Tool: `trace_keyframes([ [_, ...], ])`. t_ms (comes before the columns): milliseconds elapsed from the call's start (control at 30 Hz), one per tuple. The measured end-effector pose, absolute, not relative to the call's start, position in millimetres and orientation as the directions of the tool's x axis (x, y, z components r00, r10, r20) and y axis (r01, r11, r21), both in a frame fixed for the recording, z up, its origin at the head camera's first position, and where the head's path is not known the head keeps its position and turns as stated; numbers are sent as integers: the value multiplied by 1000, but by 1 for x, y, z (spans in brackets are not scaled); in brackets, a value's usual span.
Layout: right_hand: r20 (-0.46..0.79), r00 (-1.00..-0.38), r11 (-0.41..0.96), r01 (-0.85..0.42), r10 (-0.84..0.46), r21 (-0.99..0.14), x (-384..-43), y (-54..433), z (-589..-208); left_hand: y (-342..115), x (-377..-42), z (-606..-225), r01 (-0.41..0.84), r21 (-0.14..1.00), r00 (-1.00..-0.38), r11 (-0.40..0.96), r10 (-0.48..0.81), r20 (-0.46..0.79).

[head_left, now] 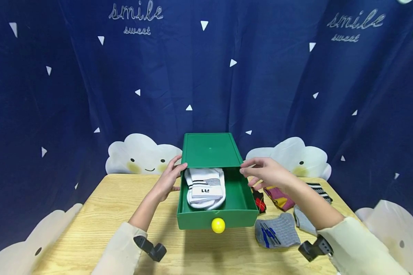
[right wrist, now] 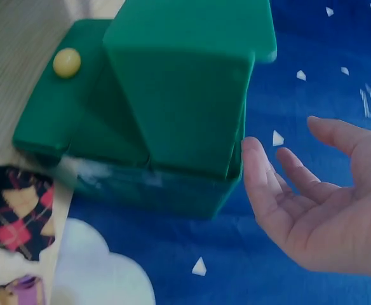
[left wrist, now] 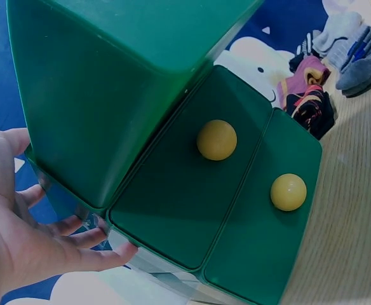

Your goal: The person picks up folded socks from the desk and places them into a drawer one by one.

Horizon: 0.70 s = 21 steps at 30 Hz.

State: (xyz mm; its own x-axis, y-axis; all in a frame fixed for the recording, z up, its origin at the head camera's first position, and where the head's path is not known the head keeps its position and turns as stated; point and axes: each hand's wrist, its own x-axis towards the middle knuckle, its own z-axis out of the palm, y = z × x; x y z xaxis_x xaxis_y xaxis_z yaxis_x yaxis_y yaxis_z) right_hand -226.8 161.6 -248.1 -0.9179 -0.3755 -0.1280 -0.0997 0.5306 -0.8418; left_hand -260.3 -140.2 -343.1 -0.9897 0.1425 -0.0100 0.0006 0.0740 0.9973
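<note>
A green drawer cabinet (head_left: 211, 147) stands on the table with its top drawer (head_left: 239, 194) pulled out. Folded white socks (head_left: 205, 193) with dark stripes lie in the left part of that drawer. My left hand (head_left: 168, 178) rests against the cabinet's left side, fingers spread and mostly straight, as the left wrist view also shows. On the other side, my right hand (head_left: 266, 172) is at the cabinet's right edge, its fingers loosely bent around nothing. In the right wrist view its fingertips are close beside the green wall; whether they touch, I cannot tell.
Two lower drawers with yellow knobs (left wrist: 217, 140) are closed. Right of the cabinet lie a grey sock (head_left: 278, 231) with blue marks, pink-and-yellow socks (head_left: 281, 198), black-and-red socks (head_left: 259, 200), a light grey sock (head_left: 304, 219) and striped socks (head_left: 320, 191). Behind hangs a blue curtain (head_left: 158, 76).
</note>
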Motion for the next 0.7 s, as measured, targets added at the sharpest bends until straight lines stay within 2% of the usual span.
trace_keyframes([
  [367, -157, -941, 533, -29, -300, -845, -237, 215, -268, -141, -260, -343, 3, 997, -990, 74, 141, -7],
  [700, -245, -943, 490, 107, -226, -865, -249, 269, -297, -140, -260, -343, 2, 998, -990, 59, 140, -6],
])
